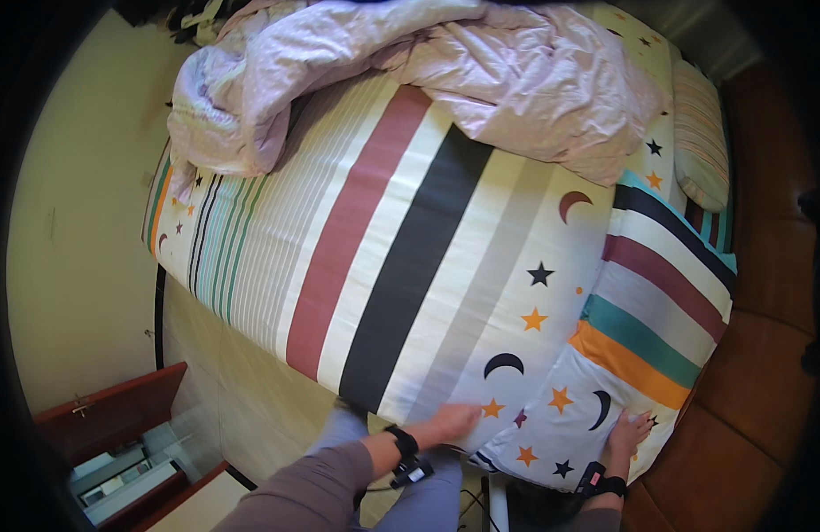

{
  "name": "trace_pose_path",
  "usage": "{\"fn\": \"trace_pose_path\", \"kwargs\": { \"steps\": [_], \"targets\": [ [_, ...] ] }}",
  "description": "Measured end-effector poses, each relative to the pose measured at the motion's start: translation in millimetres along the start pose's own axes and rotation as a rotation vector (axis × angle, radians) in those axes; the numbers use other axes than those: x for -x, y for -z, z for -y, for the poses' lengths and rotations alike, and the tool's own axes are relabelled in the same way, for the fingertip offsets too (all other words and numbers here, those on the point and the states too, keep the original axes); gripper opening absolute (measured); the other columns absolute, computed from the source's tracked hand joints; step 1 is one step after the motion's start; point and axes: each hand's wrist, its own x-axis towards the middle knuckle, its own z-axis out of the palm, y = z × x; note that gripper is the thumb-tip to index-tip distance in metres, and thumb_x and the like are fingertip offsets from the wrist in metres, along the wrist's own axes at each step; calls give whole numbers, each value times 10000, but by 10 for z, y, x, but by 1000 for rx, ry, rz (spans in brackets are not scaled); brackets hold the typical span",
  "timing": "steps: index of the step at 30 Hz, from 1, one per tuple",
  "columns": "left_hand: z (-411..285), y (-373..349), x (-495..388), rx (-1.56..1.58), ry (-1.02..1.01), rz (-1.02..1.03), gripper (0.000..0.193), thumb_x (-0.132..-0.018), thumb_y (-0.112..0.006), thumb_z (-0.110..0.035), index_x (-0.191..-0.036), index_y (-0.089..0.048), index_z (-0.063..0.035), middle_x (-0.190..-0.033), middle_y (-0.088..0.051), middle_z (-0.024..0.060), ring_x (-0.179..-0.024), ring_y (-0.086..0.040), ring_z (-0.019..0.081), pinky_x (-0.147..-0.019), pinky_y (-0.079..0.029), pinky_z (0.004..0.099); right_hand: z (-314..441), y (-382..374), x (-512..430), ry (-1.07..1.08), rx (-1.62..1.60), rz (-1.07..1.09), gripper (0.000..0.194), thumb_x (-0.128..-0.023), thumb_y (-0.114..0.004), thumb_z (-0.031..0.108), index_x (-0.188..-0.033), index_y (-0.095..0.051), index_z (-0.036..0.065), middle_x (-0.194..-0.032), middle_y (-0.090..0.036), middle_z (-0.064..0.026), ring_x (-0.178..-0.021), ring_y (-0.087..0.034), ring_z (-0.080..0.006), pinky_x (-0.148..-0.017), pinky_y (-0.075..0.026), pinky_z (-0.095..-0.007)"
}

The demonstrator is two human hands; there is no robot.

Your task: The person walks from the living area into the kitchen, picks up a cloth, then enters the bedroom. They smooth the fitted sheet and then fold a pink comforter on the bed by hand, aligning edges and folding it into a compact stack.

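A bed with a striped sheet [416,266] patterned with moons and stars lies before me. My left hand [458,423] is over the near edge of the sheet, beside an orange star. Its fingers look curled and blurred, and I cannot tell whether they grip the fabric. A pillow in a matching striped case [589,399] lies at the near right corner. My right hand [628,433] rests on that pillow with fingers extended, close to a black crescent. A crumpled pink quilt [516,80] covers the far part of the bed.
Another striped pillow [701,136] leans by the brown padded headboard [762,266] at the right. At the lower left, a reddish wooden cabinet door [117,412] stands open above stored items. A white leg [496,502] and dark cables are near my legs.
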Motion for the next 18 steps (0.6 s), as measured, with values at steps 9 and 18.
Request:
{"fn": "trace_pose_path", "kwargs": {
  "steps": [9, 18],
  "targets": [
    [654, 1978, -712, -516, -395, -615, 642, -807, -548, -388, -1300, -368, -18, -1371, -341, 144, -1305, -255, 291, -1069, -169, 447, 1724, -623, 1397, 818, -170, -543, 512, -806, -493, 188, -1283, -398, 25, -1352, -360, -193, -1266, -292, -379, -1051, -208, -473],
    [3221, 2973, 1142, -611, 488, -1039, 739, -837, -494, -351, -1407, -159, -21, -1464, -158, 175, -1362, -129, 298, -1088, -74, 469, 3776, -654, 1485, 626, -340, -523, 544, -900, -409, 322, -1315, -328, -21, -1392, -300, -201, -1310, -231, -345, -1062, -158, -469]
  ]
}}
